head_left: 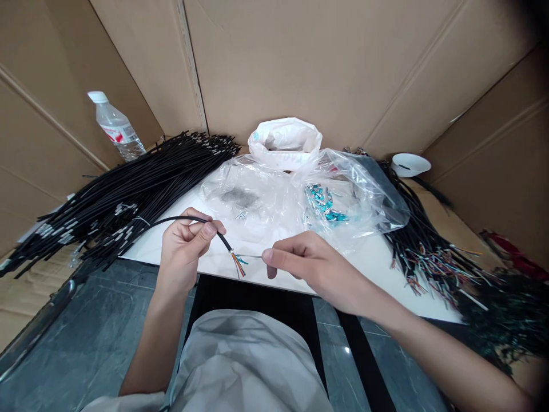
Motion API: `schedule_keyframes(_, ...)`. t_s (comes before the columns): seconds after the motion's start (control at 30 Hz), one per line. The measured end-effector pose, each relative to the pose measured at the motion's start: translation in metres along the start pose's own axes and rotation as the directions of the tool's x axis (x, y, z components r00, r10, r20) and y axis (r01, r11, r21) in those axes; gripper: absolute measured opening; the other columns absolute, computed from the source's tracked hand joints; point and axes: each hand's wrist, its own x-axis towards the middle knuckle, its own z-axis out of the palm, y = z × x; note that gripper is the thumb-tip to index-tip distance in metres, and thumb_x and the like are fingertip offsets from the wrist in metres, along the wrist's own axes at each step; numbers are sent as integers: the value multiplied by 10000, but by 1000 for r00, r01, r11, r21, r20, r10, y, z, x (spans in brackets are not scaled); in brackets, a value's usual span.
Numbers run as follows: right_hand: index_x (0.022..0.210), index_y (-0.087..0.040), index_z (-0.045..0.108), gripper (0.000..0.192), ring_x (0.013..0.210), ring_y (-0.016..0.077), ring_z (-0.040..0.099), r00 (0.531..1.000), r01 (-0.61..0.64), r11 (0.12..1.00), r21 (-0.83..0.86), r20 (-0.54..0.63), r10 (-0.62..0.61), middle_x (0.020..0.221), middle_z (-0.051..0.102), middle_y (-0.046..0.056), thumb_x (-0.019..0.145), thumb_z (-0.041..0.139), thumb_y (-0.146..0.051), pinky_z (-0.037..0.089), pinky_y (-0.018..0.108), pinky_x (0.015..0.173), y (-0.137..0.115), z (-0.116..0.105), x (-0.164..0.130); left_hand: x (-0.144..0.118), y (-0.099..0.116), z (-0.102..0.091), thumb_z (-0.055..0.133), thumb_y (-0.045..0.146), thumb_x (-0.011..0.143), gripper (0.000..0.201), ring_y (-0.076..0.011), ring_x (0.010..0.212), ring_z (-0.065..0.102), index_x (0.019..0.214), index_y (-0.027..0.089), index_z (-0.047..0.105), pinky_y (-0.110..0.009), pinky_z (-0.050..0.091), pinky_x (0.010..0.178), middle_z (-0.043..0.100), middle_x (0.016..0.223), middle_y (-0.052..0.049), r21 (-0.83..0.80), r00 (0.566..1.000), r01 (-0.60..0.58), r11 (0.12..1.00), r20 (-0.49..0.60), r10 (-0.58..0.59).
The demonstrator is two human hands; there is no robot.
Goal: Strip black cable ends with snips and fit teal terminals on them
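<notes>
My left hand is closed round a black cable, thumb on top, near the cable's stripped end. From that end fan out several thin coloured wires, orange, blue and dark ones among them. My right hand pinches a thin greyish strand that reaches to the wires' base. Whether this strand belongs to the cable I cannot tell. Behind my left hand, the cable runs back toward a large pile of black cables on the left.
Clear plastic bags lie mid-table, one with small teal-and-metal pieces. Behind them stands a white bag. On the right are cables with fanned-out wires and a white bowl. A water bottle stands back left. Cardboard walls enclose the table.
</notes>
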Motion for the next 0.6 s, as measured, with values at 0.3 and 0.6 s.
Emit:
schedule_keyframes(0.3, 755, -156, 680, 353, 544, 90, 324, 976, 217, 935, -280, 90, -199, 582, 417, -52, 958, 602, -435, 197, 280, 530, -15, -23, 16, -1, -1, -2, 842, 376, 753, 314, -34, 396, 203, 815, 193, 594, -234, 99, 414, 646, 644, 5, -4, 1000, -6, 1000, 23, 6)
schedule_keyframes(0.6, 862, -176, 672, 332, 553, 108, 467, 984, 174, 925, -338, 30, -175, 632, 579, -34, 897, 688, -507, 256, 258, 524, -19, -25, 13, -2, -9, 0, 865, 408, 729, 375, -35, 397, 209, 823, 184, 579, -240, 90, 409, 694, 685, -10, -2, 998, 33, 999, 50, -33)
